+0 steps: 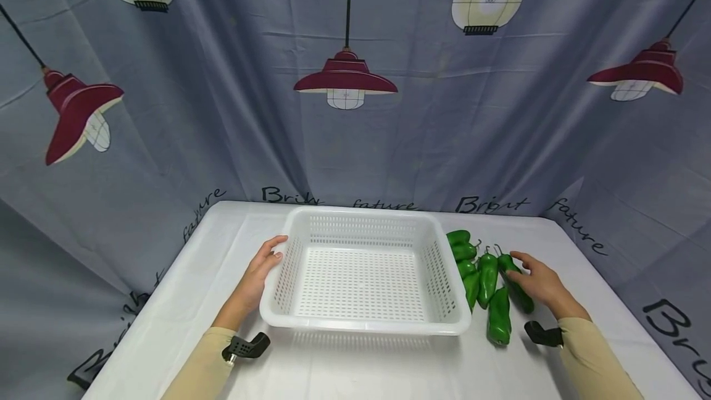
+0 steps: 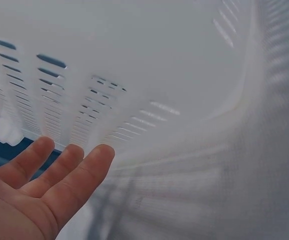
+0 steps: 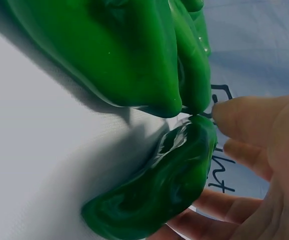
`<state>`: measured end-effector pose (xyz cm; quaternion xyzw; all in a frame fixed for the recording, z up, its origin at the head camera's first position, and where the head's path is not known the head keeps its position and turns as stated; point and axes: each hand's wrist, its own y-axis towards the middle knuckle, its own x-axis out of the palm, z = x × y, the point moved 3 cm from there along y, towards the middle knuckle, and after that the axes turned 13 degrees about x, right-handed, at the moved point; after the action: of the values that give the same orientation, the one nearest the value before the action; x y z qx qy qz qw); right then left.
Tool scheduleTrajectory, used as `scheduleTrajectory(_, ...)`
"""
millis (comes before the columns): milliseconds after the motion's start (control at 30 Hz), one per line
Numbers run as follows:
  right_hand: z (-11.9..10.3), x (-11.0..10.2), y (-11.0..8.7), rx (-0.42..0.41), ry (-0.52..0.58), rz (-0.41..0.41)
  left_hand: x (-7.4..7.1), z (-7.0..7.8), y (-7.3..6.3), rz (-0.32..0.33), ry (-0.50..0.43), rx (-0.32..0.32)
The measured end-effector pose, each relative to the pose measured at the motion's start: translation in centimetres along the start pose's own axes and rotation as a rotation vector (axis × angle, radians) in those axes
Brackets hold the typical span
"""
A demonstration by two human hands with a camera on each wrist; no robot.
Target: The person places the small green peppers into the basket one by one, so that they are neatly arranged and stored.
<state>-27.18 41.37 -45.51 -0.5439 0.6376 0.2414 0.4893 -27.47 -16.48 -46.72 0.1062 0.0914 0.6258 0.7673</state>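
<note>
Right hand (image 1: pixel 537 281): loosely bent, not clamped on anything. Outermost long green pepper (image 1: pixel 521 297) lies right between thumb and fingers, long axis slanting, stem end facing away. Left hand (image 1: pixel 258 271)'s relaxed fingers reach the white perforated basket (image 1: pixel 363 326)'s rim.

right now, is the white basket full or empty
Empty: the white basket shows a bare perforated floor in the head view, with the green peppers beside it.

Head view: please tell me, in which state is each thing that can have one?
White basket: open side up, empty.
Green peppers: uncut where visible, lying beside the basket.
Rightmost pepper: uncut where visible, lying down.
Left hand: fingers extended at the basket's left side.
Right hand: fingers parted about the rightmost pepper.
Patterned curtain: hanging, creased.
</note>
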Motion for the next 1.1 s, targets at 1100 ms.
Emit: scheduleTrajectory(1100,-0.4,0.5,1.2,0.01,-0.044,-0.029,-0.2,-0.7,0.0,-0.007,-0.013,0.011)
